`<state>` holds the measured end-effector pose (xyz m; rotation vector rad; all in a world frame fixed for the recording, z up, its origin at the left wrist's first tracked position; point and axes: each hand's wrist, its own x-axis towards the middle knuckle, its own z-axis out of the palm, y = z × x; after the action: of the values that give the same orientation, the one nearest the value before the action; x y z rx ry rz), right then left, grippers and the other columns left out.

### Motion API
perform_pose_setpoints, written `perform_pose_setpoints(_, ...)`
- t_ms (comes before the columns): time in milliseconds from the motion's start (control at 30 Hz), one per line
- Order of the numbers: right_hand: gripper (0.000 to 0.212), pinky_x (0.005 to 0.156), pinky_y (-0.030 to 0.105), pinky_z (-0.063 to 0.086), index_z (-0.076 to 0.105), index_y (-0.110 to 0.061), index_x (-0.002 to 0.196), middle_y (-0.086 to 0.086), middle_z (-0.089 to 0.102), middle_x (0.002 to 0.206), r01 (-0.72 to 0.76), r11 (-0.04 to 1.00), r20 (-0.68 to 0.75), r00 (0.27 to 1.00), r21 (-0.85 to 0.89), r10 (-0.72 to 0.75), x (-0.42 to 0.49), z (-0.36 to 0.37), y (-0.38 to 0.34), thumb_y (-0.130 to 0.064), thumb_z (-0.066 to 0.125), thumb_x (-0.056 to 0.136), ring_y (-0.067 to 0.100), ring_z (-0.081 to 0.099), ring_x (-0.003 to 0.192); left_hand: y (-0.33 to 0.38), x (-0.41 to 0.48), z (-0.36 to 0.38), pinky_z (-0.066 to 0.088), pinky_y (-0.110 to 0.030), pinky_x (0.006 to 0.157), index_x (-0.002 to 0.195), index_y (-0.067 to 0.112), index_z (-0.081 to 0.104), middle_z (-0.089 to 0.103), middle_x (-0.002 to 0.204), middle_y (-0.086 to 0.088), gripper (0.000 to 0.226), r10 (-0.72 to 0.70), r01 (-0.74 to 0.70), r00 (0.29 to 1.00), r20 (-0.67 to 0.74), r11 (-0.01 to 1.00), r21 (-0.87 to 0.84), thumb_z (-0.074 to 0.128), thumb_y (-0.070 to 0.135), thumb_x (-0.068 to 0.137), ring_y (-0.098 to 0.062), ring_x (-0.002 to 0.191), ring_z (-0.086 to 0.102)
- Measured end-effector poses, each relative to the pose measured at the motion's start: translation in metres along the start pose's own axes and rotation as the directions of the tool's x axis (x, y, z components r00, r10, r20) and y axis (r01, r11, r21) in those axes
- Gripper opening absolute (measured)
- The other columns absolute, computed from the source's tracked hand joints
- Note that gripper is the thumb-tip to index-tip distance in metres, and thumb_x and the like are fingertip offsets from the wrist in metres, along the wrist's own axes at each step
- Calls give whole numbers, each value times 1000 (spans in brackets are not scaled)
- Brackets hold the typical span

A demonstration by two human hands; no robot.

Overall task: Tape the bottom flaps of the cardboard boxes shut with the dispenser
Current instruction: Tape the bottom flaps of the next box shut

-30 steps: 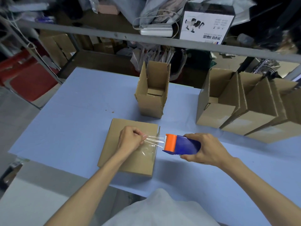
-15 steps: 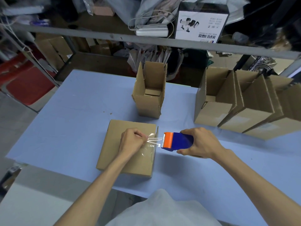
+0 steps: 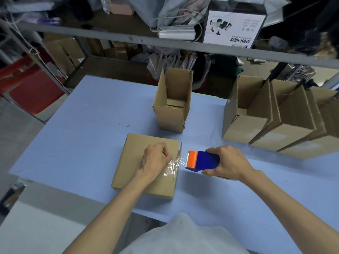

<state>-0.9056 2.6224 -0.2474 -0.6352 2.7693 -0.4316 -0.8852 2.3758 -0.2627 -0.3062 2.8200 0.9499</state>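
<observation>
a pale blue table [image 3: 91,114] fills the middle. behind it runs a grey metal shelf rail [image 3: 110,36], cluttered above; left of the table, grey floor [image 3: 11,129] and something red [image 3: 34,92].

White product carton [image 3: 235,24], upper right of the frame on the shelf: printed text stands upside down, Chinese characters and a small Latin line, too blurred to read.
</observation>
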Motion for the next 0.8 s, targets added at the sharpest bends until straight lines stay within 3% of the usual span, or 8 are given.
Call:
perform_pose_setpoints(100, 67, 63, 21, 50, 57, -28, 115, -10, 69, 101, 1, 1000, 1, 1000, -1, -1, 0, -2, -2, -68, 70, 63, 13, 61, 86, 1, 3, 0, 44, -31, 73, 80, 12, 62, 68, 78, -3, 22, -12, 11, 1000, 7, 994, 111, 74, 30, 79, -27, 85, 62)
perform_pose_setpoints(200, 65, 59, 17, 44, 57, -29, 115, -11, 68, 101, 5, 1000, 9, 1000, -23, -4, 0, -5, -4, -67, 71, 64, 10, 59, 83, -6, 2, -4, 40, -34, 66, 93, 8, 52, 64, 88, -8, 51, -76, 78, 997, -20, 972, 223, 77, 48, 74, -33, 86, 59)
perform_pose_setpoints(267, 65, 61, 19, 47, 57, -28, 115, -11, 68, 101, -1, 1000, 17, 1000, -20, 2, 1, -5, -5, -66, 71, 64, 11, 60, 85, -12, 1, -5, 40, -30, 65, 96, 11, 53, 59, 87, -1, 48, 1, 4, 999, -43, 994, 108, 80, 43, 72, -25, 82, 59)
perform_pose_setpoints(333, 61, 63, 23, 49, 58, -28, 111, -9, 68, 97, 4, 998, 39, 999, -60, -2, 2, -6, -6, -64, 70, 64, 13, 60, 83, -12, -1, -2, 40, -12, 67, 93, 16, 62, 53, 90, 7, 24, 193, -193, 981, -7, 977, -87, 79, 19, 76, -8, 78, 60)
perform_pose_setpoints(400, 56, 64, 26, 51, 58, -27, 106, -8, 68, 92, 12, 995, 56, 998, -98, -6, 4, -6, -7, -63, 69, 64, 14, 60, 80, -11, -2, 2, 40, -4, 69, 90, 16, 70, 51, 91, 8, 20, 294, -271, 952, 83, 938, -217, 74, 1, 77, 2, 76, 58)
perform_pose_setpoints(533, 51, 65, 31, 52, 58, -25, 100, -6, 66, 87, 22, 991, 112, 994, -133, -7, 11, -6, -12, -60, 67, 65, 17, 61, 80, -21, -1, 10, 44, -13, 74, 90, 20, 74, 58, 92, 2, 18, 262, -225, 958, 114, 938, -264, 73, 5, 80, -10, 78, 57)
perform_pose_setpoints(700, 47, 58, 27, 38, 59, -23, 94, -1, 66, 87, -6, 977, 144, 989, -214, 38, 26, 5, -31, -57, 70, 64, 22, 60, 76, -20, 1, 14, 41, -9, 74, 91, 21, 73, 55, 88, 7, 21, 273, -232, 954, 124, 934, -272, 71, 4, 80, -2, 75, 54)
perform_pose_setpoints(800, 28, 58, 28, 34, 55, -19, 86, 5, 66, 90, 77, 912, 167, 986, -403, -9, 34, 15, -46, -37, 68, 70, 28, 63, 78, -22, 0, 11, 40, -11, 73, 92, 19, 73, 54, 88, 7, 20, 267, -227, 957, 114, 933, -278, 70, 3, 80, -1, 72, 52)
